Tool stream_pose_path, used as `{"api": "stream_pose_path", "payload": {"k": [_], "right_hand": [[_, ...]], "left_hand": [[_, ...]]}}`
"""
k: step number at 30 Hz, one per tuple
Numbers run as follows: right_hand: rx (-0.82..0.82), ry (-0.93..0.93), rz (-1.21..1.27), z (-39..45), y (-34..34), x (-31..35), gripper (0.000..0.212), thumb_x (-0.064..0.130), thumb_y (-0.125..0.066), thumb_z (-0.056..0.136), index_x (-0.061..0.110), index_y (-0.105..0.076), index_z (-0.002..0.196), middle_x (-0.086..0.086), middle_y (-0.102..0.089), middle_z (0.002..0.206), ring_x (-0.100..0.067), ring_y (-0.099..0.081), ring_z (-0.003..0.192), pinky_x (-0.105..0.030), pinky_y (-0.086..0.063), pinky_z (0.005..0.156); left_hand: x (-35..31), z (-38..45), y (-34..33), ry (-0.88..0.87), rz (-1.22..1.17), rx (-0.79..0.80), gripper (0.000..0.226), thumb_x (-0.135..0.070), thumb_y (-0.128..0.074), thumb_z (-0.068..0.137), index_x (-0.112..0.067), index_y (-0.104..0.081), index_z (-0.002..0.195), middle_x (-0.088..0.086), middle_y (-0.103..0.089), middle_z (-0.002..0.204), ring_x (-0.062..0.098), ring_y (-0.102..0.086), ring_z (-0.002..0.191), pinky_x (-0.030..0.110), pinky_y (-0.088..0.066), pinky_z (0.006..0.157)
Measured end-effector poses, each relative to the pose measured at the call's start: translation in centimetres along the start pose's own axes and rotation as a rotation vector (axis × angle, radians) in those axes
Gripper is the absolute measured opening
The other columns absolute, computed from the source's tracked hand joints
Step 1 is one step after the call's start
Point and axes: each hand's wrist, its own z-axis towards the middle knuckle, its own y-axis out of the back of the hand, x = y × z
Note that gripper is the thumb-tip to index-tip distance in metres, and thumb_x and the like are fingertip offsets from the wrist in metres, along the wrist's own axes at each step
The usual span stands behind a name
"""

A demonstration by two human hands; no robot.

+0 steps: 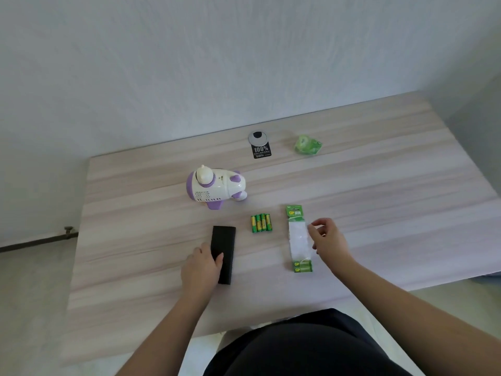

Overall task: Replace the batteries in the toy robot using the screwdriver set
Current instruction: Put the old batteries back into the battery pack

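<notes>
A white and purple toy robot [215, 187] lies on its side on the wooden table [379, 191]. In front of it lie several loose green and yellow batteries [261, 223] side by side. A black oblong case [226, 248] lies at the near left; my left hand [202, 267] holds its left side with the thumb on top. At the right lies a green battery pack [299, 240] with a clear blister. My right hand [326, 238] hovers at the pack's right edge with loosely curled fingers; whether it touches the pack is unclear.
A round grey cable cover with a black tag [259, 145] sits near the table's far edge. Crumpled green wrapping [307, 144] lies to its right. A white wall stands behind the table. My dark-clothed body is at the near edge.
</notes>
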Motion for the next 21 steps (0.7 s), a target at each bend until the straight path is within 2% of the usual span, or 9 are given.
{"api": "stream_pose_path", "payload": {"k": [3, 6, 8, 10, 12, 14, 16, 18, 21], "right_hand": [[0.014, -0.084, -0.018, 1.1, 0.6, -1.2, 0.015, 0.029, -0.051, 0.096, 0.02, -0.053, 0.109, 0.003, -0.061, 0.089, -0.017, -0.065, 0.075, -0.045, -0.056, 0.077], [0.078, -0.166, -0.02, 1.9, 0.6, -2.5, 0.019, 0.028, -0.048, 0.098, 0.021, -0.054, 0.114, 0.001, -0.063, 0.097, -0.019, -0.066, 0.081, -0.041, -0.055, 0.077], [0.114, -0.195, -0.003, 2.3, 0.4, -3.2, 0.023, 0.028, -0.048, 0.097, 0.02, -0.057, 0.116, -0.002, -0.065, 0.099, -0.022, -0.065, 0.084, -0.039, -0.054, 0.076], [0.137, -0.21, 0.013, 2.6, 0.3, -3.5, 0.023, 0.025, -0.05, 0.096, 0.019, -0.06, 0.115, -0.003, -0.068, 0.096, -0.023, -0.065, 0.083, -0.038, -0.055, 0.075], [0.143, -0.226, 0.046, 2.8, 0.5, -3.5, 0.02, 0.018, -0.051, 0.095, 0.017, -0.062, 0.112, -0.004, -0.07, 0.092, -0.022, -0.066, 0.079, -0.037, -0.055, 0.075], [0.17, -0.235, 0.066, 2.9, 0.7, -3.2, 0.02, 0.011, -0.051, 0.094, 0.013, -0.064, 0.109, -0.009, -0.072, 0.09, -0.022, -0.066, 0.075, -0.035, -0.055, 0.072], [0.205, -0.211, 0.059, 2.9, 0.8, -3.1, 0.021, 0.006, -0.051, 0.092, 0.009, -0.065, 0.107, -0.012, -0.072, 0.09, -0.023, -0.067, 0.074, -0.034, -0.055, 0.071], [0.22, -0.179, 0.037, 2.9, 0.9, -3.3, 0.019, 0.007, -0.054, 0.091, 0.01, -0.065, 0.106, -0.011, -0.072, 0.089, -0.022, -0.067, 0.075, -0.034, -0.056, 0.073], [0.223, -0.164, 0.032, 2.8, 0.9, -3.7, 0.018, 0.011, -0.061, 0.089, 0.009, -0.064, 0.107, -0.009, -0.071, 0.087, -0.019, -0.066, 0.072, -0.033, -0.057, 0.073]], "left_hand": [[-2.5, 0.4, 0.9, -0.035, -0.082, -0.029, 0.021, -0.028, -0.067, 0.084, -0.009, -0.057, 0.086, 0.01, -0.059, 0.08, 0.034, -0.058, 0.072, 0.038, -0.045, 0.056], [-6.0, 0.4, 1.6, -0.134, -0.268, 0.056, 0.015, -0.026, -0.054, 0.091, -0.014, -0.052, 0.081, 0.006, -0.056, 0.075, 0.031, -0.057, 0.072, 0.039, -0.042, 0.059], [-8.8, -0.1, 1.8, -0.202, -0.376, 0.19, 0.015, -0.03, -0.046, 0.096, -0.019, -0.055, 0.092, 0.003, -0.059, 0.073, 0.029, -0.06, 0.074, 0.037, -0.044, 0.062], [-11.6, -0.5, 1.9, -0.211, -0.497, 0.334, 0.022, -0.031, -0.046, 0.098, -0.023, -0.059, 0.113, -0.003, -0.06, 0.075, 0.025, -0.062, 0.082, 0.032, -0.045, 0.069], [-14.0, -0.7, 1.6, -0.18, -0.608, 0.427, 0.029, -0.028, -0.049, 0.097, -0.018, -0.058, 0.123, -0.006, -0.058, 0.08, 0.021, -0.061, 0.089, 0.029, -0.046, 0.078], [-15.7, -0.6, 1.1, -0.089, -0.702, 0.495, 0.033, -0.027, -0.052, 0.097, -0.014, -0.056, 0.128, -0.004, -0.059, 0.095, 0.018, -0.06, 0.094, 0.028, -0.047, 0.085], [-16.8, -0.5, 0.4, 0.024, -0.773, 0.542, 0.037, -0.027, -0.056, 0.095, -0.013, -0.053, 0.13, -0.001, -0.06, 0.103, 0.018, -0.06, 0.097, 0.031, -0.05, 0.09], [-17.3, -0.4, 0.0, 0.121, -0.839, 0.571, 0.04, -0.028, -0.06, 0.093, -0.014, -0.051, 0.129, 0.001, -0.061, 0.105, 0.022, -0.063, 0.097, 0.04, -0.054, 0.09], [-17.3, -0.2, -0.3, 0.195, -0.91, 0.579, 0.048, -0.026, -0.064, 0.09, -0.018, -0.044, 0.132, 0.002, -0.06, 0.104, 0.022, -0.064, 0.097, 0.043, -0.056, 0.087]]}}
